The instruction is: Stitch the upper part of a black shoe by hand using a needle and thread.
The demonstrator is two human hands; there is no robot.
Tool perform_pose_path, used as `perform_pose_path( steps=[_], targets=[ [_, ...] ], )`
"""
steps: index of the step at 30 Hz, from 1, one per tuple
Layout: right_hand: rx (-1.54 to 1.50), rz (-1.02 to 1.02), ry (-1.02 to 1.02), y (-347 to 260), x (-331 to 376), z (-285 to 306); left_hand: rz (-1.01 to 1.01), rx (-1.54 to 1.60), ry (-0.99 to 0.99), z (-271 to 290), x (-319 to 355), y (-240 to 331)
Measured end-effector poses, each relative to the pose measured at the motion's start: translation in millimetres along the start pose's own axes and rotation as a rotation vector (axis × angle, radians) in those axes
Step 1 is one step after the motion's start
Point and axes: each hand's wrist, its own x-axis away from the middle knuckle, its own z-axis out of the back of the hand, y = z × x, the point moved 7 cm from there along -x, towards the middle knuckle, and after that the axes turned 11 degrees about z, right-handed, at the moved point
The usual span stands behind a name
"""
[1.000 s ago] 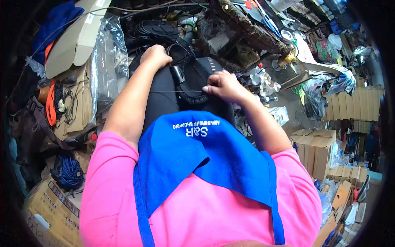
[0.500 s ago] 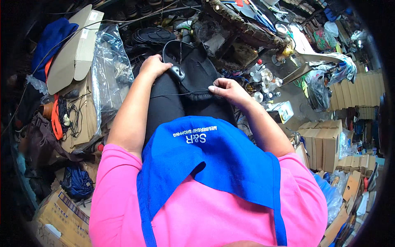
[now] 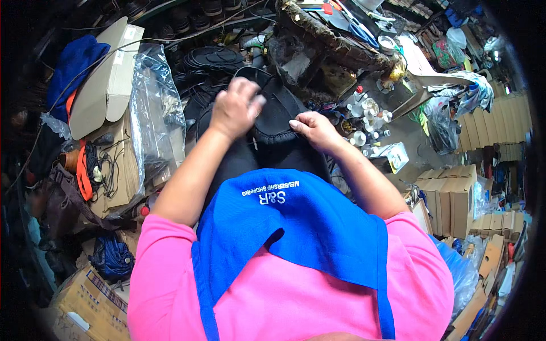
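Across my dark-clothed lap lies a black shoe upper (image 3: 277,111), its rounded near edge gathered and stitched. My right hand (image 3: 314,129) is closed in a pinch at the right side of that gathered edge, thumb on top. Above the left part of the upper hovers my left hand (image 3: 234,111), its fingers bent and smeared by motion. Whether anything is in the left hand cannot be made out, and it covers part of the upper. A blue apron (image 3: 296,210) hangs below the upper.
To the left are a cardboard sheet (image 3: 105,85) and clear plastic wrapping (image 3: 154,108). A cluttered worktable (image 3: 341,48) stands ahead on the right, with several small bottles (image 3: 369,111) near it. Boxes (image 3: 449,199) are stacked at the right.
My left hand has left the upper's left edge, rising toward me and to the right. The silver part and the thread seen before no longer show. The right hand stays almost in place.
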Motion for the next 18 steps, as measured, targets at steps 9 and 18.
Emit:
perform_pose_path(
  steps=[9,18],
  targets=[
    [-0.110,0.231,0.184,-26,-14,15,-0.166,-0.049,-0.342,-3,67,57],
    [-0.004,-0.005,-0.268,-41,11,7,-0.233,-0.053,-0.347,-6,71,62]
  ],
)
